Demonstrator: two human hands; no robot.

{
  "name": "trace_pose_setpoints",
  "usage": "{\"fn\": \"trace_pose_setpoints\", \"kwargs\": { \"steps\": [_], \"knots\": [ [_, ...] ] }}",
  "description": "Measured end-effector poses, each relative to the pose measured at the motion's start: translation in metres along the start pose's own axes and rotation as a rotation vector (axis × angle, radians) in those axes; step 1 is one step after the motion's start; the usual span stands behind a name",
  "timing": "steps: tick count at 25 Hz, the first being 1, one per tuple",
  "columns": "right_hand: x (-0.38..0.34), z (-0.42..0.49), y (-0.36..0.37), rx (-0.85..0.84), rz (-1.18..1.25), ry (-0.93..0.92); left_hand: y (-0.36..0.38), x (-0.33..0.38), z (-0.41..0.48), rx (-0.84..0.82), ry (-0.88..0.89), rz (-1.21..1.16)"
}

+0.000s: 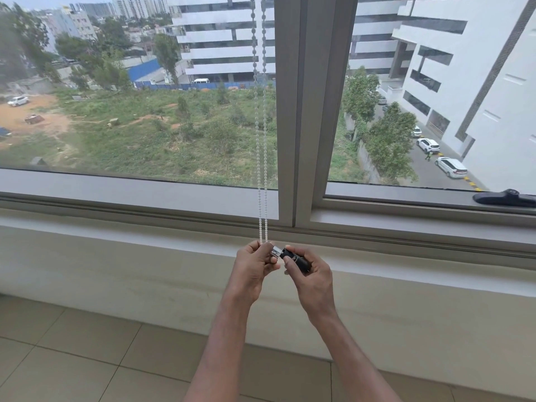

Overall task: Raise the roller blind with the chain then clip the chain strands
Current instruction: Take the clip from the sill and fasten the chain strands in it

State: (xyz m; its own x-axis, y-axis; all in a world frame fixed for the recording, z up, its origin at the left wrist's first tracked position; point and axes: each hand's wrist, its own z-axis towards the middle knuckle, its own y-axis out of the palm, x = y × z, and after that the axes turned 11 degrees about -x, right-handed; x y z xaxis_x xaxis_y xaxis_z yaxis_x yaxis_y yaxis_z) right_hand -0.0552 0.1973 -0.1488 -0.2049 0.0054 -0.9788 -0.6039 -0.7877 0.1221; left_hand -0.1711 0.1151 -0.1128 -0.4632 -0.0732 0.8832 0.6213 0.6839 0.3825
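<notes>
L hand (253, 264) pinches the bottom of the bead chain (263, 158), fingers (265, 250) clenched round both strands, which hang side by side just in front of the window frame (285, 111). Touching those fingers to the R: black binder clip (293, 259) w/ silver handle, small white mark on it, too small to read. R hand (311, 275) grips the clip body, thumb on top.
</notes>
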Motion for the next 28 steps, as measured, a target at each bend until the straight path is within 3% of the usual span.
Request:
{"fn": "trace_pose_setpoints", "kwargs": {
  "steps": [19, 28],
  "knots": [
    [-0.0030, 0.0007, 0.0024, 0.003, -0.008, -0.048, 0.0022, 0.0011, -0.0017, 0.010, 0.009, -0.058],
    [-0.0008, -0.0004, 0.0068, 0.000, -0.144, -0.113, -0.0001, 0.0013, -0.0055, 0.019, 0.010, -0.076]
  ]
}}
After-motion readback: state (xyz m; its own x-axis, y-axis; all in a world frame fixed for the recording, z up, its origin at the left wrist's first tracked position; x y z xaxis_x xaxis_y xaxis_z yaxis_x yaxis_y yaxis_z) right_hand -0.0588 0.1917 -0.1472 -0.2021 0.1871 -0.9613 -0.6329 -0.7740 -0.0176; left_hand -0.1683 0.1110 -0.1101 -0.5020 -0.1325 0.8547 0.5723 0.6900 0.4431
